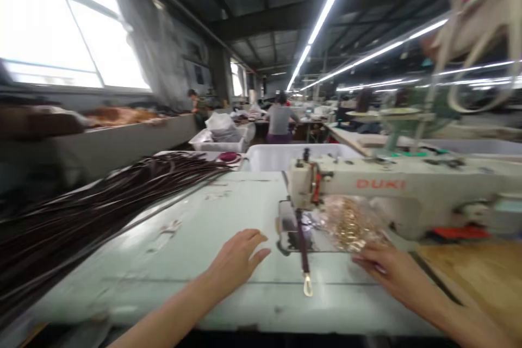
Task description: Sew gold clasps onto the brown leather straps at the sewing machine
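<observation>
A dark brown strap (303,244) runs from beneath the needle area of a sewing machine (408,182) toward me, with a gold-coloured metal clip (307,285) at its near end. My left hand (240,255) hovers over the pale table left of the strap, fingers stretched and thumb apart, holding nothing. At the lower right edge of a clear plastic bag of gold-coloured metal fittings (348,223) is my right hand (379,263). Its fingers are curled together; whatever they hold is too blurred to name.
Many long dark straps (122,206) lie across the left of the sewing table (196,228). Behind the machine stands a white bin (265,157). A brown board (477,277) lies at right. Further back, a person (280,119) sits facing away.
</observation>
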`<control>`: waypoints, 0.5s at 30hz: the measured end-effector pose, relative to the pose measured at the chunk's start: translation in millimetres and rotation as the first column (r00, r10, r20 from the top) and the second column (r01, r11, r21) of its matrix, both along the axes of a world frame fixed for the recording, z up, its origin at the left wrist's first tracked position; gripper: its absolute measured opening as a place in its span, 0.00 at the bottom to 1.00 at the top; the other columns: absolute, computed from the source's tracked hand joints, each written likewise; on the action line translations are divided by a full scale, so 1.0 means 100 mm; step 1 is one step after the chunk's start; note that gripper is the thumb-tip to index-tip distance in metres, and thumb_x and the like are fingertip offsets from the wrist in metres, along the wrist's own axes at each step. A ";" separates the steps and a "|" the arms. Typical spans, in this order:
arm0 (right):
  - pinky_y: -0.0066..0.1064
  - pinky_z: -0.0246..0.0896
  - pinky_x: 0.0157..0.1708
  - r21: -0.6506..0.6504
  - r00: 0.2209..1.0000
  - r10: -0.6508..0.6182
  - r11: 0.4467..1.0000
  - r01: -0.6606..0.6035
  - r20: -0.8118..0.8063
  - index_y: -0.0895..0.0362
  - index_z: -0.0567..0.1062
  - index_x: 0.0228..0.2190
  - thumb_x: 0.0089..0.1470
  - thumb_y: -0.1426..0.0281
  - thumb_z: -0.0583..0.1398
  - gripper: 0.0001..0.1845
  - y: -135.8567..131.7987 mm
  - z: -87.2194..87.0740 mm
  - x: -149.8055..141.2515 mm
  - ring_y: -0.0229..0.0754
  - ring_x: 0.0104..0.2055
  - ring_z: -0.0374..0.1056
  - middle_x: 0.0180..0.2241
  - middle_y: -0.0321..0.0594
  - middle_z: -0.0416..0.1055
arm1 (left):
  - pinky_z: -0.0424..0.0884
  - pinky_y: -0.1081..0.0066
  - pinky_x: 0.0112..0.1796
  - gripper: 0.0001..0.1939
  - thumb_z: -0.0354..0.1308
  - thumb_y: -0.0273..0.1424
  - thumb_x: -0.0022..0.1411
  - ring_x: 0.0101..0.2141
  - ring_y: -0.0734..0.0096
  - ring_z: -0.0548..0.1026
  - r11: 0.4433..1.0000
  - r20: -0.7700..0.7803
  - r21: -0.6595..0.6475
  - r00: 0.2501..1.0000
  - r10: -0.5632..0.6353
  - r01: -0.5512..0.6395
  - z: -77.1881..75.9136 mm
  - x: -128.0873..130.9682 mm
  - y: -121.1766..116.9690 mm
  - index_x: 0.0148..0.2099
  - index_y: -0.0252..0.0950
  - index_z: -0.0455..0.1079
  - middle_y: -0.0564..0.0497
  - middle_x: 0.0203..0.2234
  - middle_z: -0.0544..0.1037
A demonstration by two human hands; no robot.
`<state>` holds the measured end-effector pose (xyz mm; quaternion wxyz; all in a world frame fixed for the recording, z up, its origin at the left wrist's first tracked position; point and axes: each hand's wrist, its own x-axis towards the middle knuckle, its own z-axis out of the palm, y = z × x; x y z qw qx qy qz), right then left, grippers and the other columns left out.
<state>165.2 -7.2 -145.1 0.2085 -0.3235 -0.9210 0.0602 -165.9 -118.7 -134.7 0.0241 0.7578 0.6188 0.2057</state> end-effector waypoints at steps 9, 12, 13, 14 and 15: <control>0.36 0.63 0.46 -0.028 0.974 0.160 0.987 -0.158 0.158 0.50 0.68 0.51 0.49 0.77 0.57 0.27 0.33 -0.08 -0.51 0.44 0.50 0.62 0.49 0.35 0.68 | 0.66 0.62 0.53 0.18 0.60 0.36 0.62 0.51 0.63 0.68 0.955 0.077 -0.095 0.958 -0.276 0.283 -0.30 0.45 0.83 0.54 0.47 0.66 0.52 0.52 0.67; 0.37 0.63 0.47 -0.036 0.964 0.213 0.977 -0.210 0.161 0.50 0.62 0.56 0.51 0.76 0.55 0.30 0.34 -0.20 -0.55 0.43 0.54 0.58 0.54 0.32 0.64 | 0.68 0.66 0.52 0.20 0.63 0.38 0.59 0.51 0.63 0.69 0.929 0.083 -0.067 0.930 -0.359 0.364 -0.33 0.38 0.88 0.54 0.48 0.67 0.52 0.53 0.68; 0.37 0.64 0.48 -0.037 0.963 0.213 0.977 -0.210 0.164 0.50 0.62 0.57 0.52 0.75 0.54 0.29 0.34 -0.24 -0.54 0.43 0.55 0.57 0.55 0.31 0.63 | 0.68 0.68 0.52 0.20 0.63 0.39 0.59 0.51 0.63 0.69 0.919 0.081 -0.047 0.918 -0.387 0.392 -0.35 0.35 0.89 0.54 0.47 0.67 0.52 0.52 0.68; 0.38 0.64 0.48 -0.037 0.963 0.212 0.977 -0.208 0.169 0.50 0.61 0.57 0.53 0.75 0.53 0.29 0.34 -0.27 -0.54 0.43 0.55 0.56 0.56 0.30 0.62 | 0.68 0.69 0.52 0.20 0.62 0.39 0.60 0.51 0.64 0.69 0.909 0.076 -0.026 0.907 -0.414 0.417 -0.37 0.34 0.91 0.54 0.46 0.67 0.51 0.52 0.68; 0.38 0.64 0.48 -0.037 0.962 0.209 0.978 -0.206 0.175 0.50 0.60 0.58 0.54 0.75 0.52 0.29 0.34 -0.29 -0.53 0.43 0.56 0.55 0.56 0.29 0.61 | 0.67 0.70 0.52 0.19 0.60 0.39 0.62 0.51 0.65 0.69 0.898 0.069 -0.008 0.897 -0.438 0.439 -0.39 0.34 0.92 0.55 0.45 0.67 0.51 0.52 0.69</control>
